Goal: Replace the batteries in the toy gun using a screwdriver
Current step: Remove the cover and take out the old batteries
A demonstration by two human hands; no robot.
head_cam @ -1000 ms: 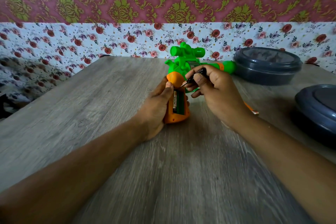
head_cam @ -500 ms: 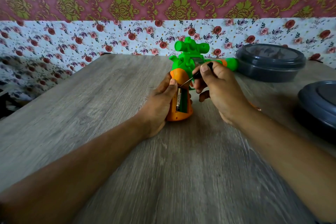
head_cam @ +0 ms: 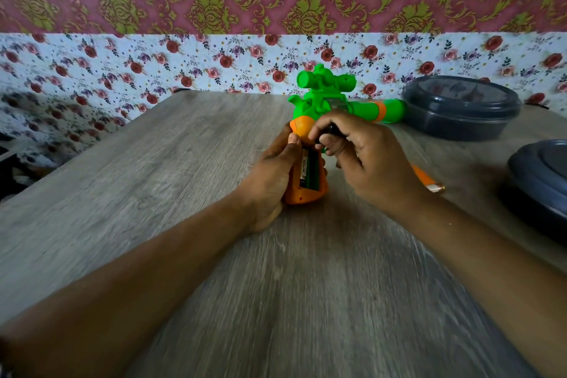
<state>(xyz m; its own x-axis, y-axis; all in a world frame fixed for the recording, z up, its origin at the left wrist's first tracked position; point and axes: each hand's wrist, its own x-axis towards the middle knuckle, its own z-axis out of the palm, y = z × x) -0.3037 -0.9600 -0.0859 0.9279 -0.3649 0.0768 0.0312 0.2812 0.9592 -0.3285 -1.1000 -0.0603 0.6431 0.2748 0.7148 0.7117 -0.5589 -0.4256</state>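
The green and orange toy gun (head_cam: pixel 322 101) lies on the wooden table (head_cam: pixel 153 178), its orange grip toward me. My left hand (head_cam: pixel 270 181) grips that orange handle from the left. The battery compartment is uncovered and a battery (head_cam: pixel 304 170) shows inside it. My right hand (head_cam: pixel 365 159) holds a small black-handled screwdriver (head_cam: pixel 329 130) just above the compartment's top end; its tip is hidden by my fingers.
A dark round lidded container (head_cam: pixel 460 107) stands at the back right, touching the gun's muzzle. Another dark container (head_cam: pixel 540 184) sits at the right edge. An orange piece with a battery (head_cam: pixel 429 182) lies behind my right wrist. The floral wall borders the table's far edge.
My right hand has come down toward the top of the compartment, so the screwdriver's metal shaft, visible before, is now covered by my fingers. My left hand stays on the handle.
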